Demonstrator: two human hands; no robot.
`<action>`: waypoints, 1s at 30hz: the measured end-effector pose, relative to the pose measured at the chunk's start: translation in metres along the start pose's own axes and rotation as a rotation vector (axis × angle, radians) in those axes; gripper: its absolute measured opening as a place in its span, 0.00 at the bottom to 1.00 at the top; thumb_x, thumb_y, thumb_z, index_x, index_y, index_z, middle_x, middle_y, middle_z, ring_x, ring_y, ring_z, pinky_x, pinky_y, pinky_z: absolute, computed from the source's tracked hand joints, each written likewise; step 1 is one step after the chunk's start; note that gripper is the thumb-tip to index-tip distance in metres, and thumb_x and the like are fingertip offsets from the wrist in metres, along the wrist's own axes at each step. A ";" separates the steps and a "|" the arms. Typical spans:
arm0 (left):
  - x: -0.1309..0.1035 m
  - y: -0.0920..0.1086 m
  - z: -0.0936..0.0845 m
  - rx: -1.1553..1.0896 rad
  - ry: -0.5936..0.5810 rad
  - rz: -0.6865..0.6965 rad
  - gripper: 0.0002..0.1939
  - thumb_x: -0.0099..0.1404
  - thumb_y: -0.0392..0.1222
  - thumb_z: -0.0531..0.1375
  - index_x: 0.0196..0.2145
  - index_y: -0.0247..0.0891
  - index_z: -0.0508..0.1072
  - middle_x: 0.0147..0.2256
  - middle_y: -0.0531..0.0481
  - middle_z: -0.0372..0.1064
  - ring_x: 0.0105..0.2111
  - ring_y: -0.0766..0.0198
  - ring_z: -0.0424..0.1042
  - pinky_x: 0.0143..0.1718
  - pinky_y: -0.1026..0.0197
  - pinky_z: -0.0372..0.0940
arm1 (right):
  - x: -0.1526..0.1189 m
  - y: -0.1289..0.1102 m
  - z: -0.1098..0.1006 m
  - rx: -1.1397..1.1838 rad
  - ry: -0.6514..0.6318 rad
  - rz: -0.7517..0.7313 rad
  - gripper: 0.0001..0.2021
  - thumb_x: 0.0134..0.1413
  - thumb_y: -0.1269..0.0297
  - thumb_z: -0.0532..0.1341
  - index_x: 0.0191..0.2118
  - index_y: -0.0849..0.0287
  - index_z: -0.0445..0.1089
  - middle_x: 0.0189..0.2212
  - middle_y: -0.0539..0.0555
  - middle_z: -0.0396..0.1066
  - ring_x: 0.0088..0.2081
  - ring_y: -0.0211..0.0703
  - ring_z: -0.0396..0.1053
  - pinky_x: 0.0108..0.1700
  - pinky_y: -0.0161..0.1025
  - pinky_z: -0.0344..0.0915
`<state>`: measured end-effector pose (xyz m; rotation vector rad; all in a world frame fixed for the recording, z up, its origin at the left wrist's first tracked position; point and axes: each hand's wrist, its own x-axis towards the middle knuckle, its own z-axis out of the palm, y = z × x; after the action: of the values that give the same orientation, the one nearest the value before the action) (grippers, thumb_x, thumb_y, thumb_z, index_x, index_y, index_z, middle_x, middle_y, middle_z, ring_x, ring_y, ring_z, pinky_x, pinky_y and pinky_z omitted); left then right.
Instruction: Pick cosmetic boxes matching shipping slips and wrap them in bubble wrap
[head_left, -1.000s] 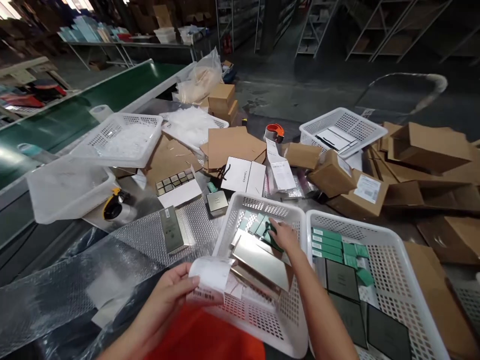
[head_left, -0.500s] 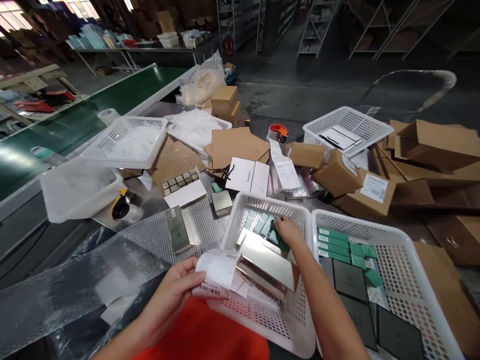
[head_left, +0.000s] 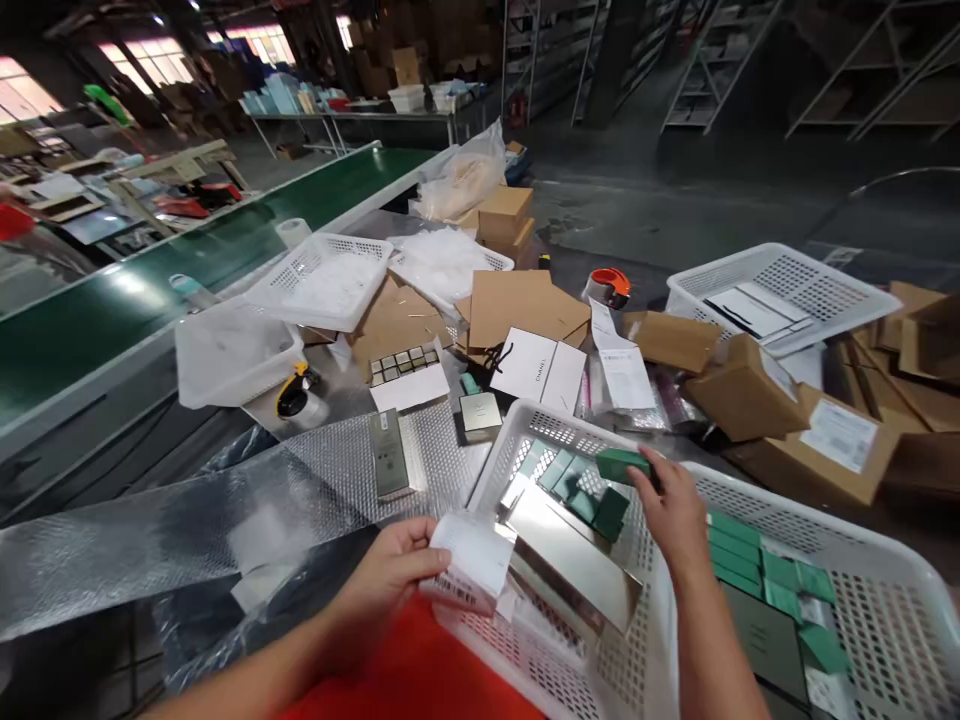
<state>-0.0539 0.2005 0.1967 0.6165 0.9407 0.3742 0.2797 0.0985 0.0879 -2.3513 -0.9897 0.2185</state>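
Observation:
My left hand (head_left: 409, 560) pinches a curled white paper slip (head_left: 474, 555) with a barcode, over the near left edge of a white perforated basket (head_left: 637, 655). Above that basket's far right part, my right hand (head_left: 671, 500) grips a small green box (head_left: 622, 465) between thumb and fingers. Below it in the basket lie several more green boxes (head_left: 574, 480) and a long, shiny pale-gold box (head_left: 574, 545). A second white basket (head_left: 885, 600) on the right holds green boxes (head_left: 735, 550) in rows and a dark grey-green box (head_left: 765, 640).
Bubble wrap (head_left: 300, 490) covers the left of the table, with a grey-green box (head_left: 390, 455) on it. Beyond are a white gift bag (head_left: 536, 370), cardboard boxes (head_left: 750, 390), an orange tape dispenser (head_left: 609, 287) and a yellow one (head_left: 298, 395). A green conveyor (head_left: 225, 230) runs behind.
My right hand has lifted a green box out of the pile in the basket. The left hand still holds the slip. The view has swung to the left.

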 end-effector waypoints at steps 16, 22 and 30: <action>-0.003 -0.002 0.004 0.091 -0.059 -0.024 0.11 0.47 0.39 0.71 0.28 0.33 0.76 0.25 0.49 0.75 0.27 0.65 0.71 0.34 0.64 0.65 | -0.124 -0.126 -0.012 2.002 -0.193 0.800 0.17 0.41 0.64 0.71 0.40 0.51 0.69 0.32 0.52 0.70 0.27 0.36 0.63 0.22 0.29 0.57; -0.006 -0.002 0.002 0.093 -0.046 -0.016 0.13 0.47 0.39 0.71 0.30 0.32 0.77 0.27 0.48 0.75 0.28 0.64 0.72 0.34 0.64 0.65 | -0.129 -0.131 -0.016 1.931 -0.250 0.685 0.14 0.46 0.64 0.68 0.40 0.51 0.67 0.30 0.50 0.70 0.25 0.35 0.63 0.22 0.29 0.54; -0.008 -0.001 0.002 0.085 -0.021 -0.030 0.13 0.45 0.40 0.73 0.27 0.32 0.76 0.26 0.49 0.75 0.26 0.65 0.72 0.32 0.64 0.65 | -0.128 -0.133 -0.018 1.903 -0.274 0.691 0.16 0.45 0.61 0.68 0.39 0.51 0.65 0.30 0.49 0.70 0.24 0.35 0.64 0.21 0.29 0.55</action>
<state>-0.0567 0.1944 0.2016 0.6816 0.9482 0.3016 0.1142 0.0757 0.1689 -0.7111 0.1998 1.1230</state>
